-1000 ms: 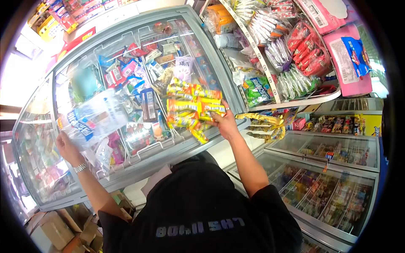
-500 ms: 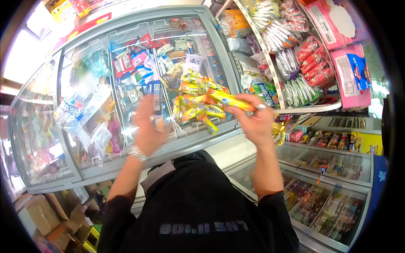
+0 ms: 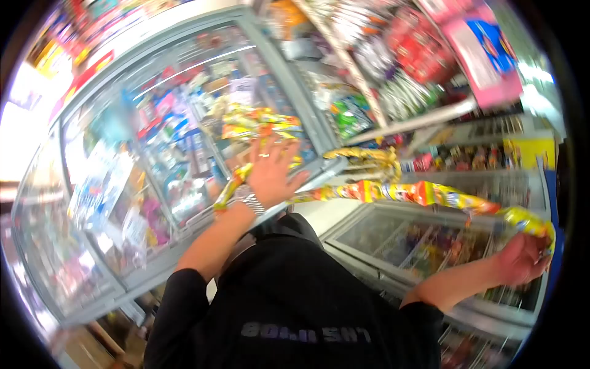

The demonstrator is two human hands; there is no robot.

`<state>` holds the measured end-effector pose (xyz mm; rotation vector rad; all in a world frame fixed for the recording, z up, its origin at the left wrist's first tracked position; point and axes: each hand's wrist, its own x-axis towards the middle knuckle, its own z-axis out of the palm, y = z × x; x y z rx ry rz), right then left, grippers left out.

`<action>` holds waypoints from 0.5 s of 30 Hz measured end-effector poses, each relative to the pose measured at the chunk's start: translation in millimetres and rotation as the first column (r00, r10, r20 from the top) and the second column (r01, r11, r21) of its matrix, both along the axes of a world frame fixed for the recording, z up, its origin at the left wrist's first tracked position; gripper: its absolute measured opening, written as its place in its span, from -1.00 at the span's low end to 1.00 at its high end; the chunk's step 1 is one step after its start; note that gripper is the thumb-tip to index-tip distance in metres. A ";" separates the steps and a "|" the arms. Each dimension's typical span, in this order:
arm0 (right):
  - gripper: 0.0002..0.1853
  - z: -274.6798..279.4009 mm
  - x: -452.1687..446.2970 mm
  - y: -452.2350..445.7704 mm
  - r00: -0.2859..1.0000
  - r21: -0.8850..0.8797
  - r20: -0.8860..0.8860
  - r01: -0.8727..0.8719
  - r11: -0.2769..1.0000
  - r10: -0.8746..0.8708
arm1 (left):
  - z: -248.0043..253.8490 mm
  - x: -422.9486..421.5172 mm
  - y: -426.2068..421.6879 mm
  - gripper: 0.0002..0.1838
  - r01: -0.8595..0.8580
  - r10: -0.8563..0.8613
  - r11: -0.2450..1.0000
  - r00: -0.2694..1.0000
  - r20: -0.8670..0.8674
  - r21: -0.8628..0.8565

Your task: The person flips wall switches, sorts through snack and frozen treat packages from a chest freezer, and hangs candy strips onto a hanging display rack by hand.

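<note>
Packets, yellow with bits of red and orange, make one long, shiny strip that stretches over from the big glass-topped freezer to the right hand. The strip looks bumpy and dips a little (it is too blurry to read the words). The right hand is closed around its far end, out over the other freezer. More yellow packets lie in a messy pile on the glass. The left hand is open wide, with its fingers spread over the near side of the pile, and a silver band is on its wrist. One yellow bit pokes out beside that wrist, near the freezer's edge
</note>
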<state>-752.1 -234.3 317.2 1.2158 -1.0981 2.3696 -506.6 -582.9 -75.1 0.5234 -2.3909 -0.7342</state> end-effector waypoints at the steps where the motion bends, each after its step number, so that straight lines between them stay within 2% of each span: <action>1: -0.61 12.5 -7.2 34.2 0.999 -0.037 -0.039 -0.025 0.999 0.024 | -1.4 -1.0 0.1 -0.24 0.039 -0.039 0.999 0.996 0.077 -0.009; 4: -0.59 45.8 -29.1 127.1 0.987 -0.121 -0.142 -0.089 0.989 0.072 | -41.4 7.6 4.3 -0.17 0.098 -0.066 0.990 0.956 0.286 -0.099; 6: -0.58 54.9 -34.7 165.9 0.990 -0.142 -0.144 -0.026 0.990 0.005 | -70.8 8.8 0.0 -0.17 0.121 -0.069 0.983 0.941 0.332 -0.139; 8: -0.57 58.6 -42.5 198.1 0.989 -0.153 -0.138 0.032 0.988 -0.053 | -79.4 5.9 -0.9 -0.20 0.038 -0.001 0.997 0.889 0.458 -0.072; 12: -0.55 41.3 -76.6 237.3 0.987 -0.155 -0.110 0.102 0.983 -0.119 | -81.3 -3.8 -4.0 -0.23 0.099 -0.084 0.995 0.909 0.407 -0.015; 14: -0.53 24.3 -105.5 251.3 0.988 -0.152 -0.085 0.115 0.982 -0.129 | -76.7 -8.7 -4.4 -0.33 0.007 0.054 0.992 0.876 0.479 -0.124; 15: -0.53 13.1 -122.3 257.9 0.989 -0.151 -0.069 0.116 0.982 -0.128 | -80.3 -3.3 -9.5 -0.33 0.018 0.052 0.990 0.871 0.489 -0.138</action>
